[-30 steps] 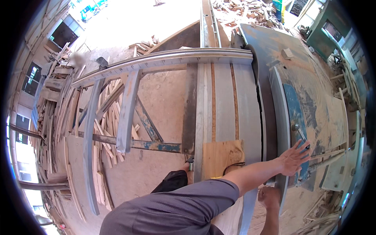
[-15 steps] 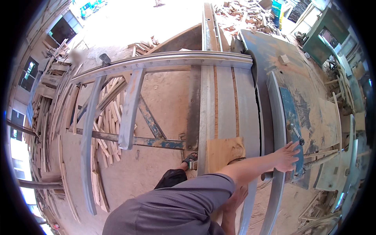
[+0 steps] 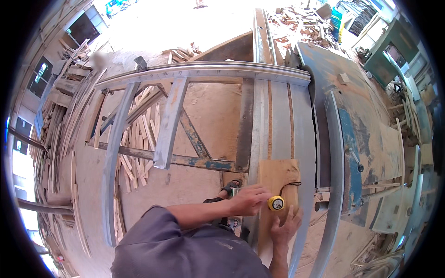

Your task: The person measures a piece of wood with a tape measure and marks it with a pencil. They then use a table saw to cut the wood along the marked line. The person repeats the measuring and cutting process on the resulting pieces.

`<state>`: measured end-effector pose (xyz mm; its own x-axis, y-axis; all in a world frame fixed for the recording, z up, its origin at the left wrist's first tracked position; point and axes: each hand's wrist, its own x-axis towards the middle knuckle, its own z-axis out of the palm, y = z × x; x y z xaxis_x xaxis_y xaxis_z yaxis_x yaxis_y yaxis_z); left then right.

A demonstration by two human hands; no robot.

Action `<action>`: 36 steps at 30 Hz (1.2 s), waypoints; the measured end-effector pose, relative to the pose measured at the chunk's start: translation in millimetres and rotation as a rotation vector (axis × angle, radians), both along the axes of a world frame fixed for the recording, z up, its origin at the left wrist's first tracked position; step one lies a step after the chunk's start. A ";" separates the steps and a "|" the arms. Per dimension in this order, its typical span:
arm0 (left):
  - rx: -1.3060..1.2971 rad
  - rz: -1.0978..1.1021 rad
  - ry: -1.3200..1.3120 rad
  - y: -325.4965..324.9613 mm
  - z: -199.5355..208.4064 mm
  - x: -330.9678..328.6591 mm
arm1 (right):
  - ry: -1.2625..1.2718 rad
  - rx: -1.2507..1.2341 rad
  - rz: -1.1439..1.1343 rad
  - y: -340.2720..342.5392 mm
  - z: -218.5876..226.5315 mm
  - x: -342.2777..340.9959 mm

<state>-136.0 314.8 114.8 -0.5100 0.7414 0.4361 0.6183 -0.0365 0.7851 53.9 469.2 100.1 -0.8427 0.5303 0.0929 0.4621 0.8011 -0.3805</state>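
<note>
A wooden board (image 3: 279, 170) lies flat on the saw's metal sliding table. My left hand (image 3: 250, 199) is closed at the board's left side, its fingertips at the edge of a yellow tape measure (image 3: 276, 203). From the tape measure a dark wrist strap loops over the board toward the right. My right hand (image 3: 286, 225) rests on the near part of the board, fingers apart, just below the tape measure. Whether any blade is pulled out of the tape measure cannot be made out.
A long metal rip fence (image 3: 334, 153) runs along the right, beside a clamp lever (image 3: 356, 160). Across the far side lies a metal crosscut fence (image 3: 204, 70), with support bars at left. A dark blade guard (image 3: 311, 85) stands at its right end. Wood strips (image 3: 139, 134) litter the floor.
My left hand has moved from the rip fence back to the board and closed. The tape measure, hidden before, now shows on the board. The view has shifted slightly.
</note>
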 end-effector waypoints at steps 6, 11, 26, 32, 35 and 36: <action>-0.260 0.147 -0.126 -101.2 -49.8 21.9 | -0.070 0.049 0.098 -34.1 12.6 28.9; -0.363 0.104 -0.273 -117.2 -100.8 36.0 | -0.087 0.153 0.091 -41.0 1.0 30.1; -0.651 0.256 -0.635 -76.6 -177.6 8.8 | -0.102 0.225 0.071 -47.8 -2.3 21.9; -0.615 0.209 -0.768 -69.4 -317.2 37.8 | -0.090 0.228 0.077 -50.3 0.4 16.0; -0.809 0.318 -0.964 -69.5 -373.5 48.7 | -0.047 0.203 0.084 -48.4 -10.9 18.3; -0.828 0.354 -0.937 -71.3 -393.7 42.8 | -0.016 0.194 0.107 -45.6 -18.2 10.7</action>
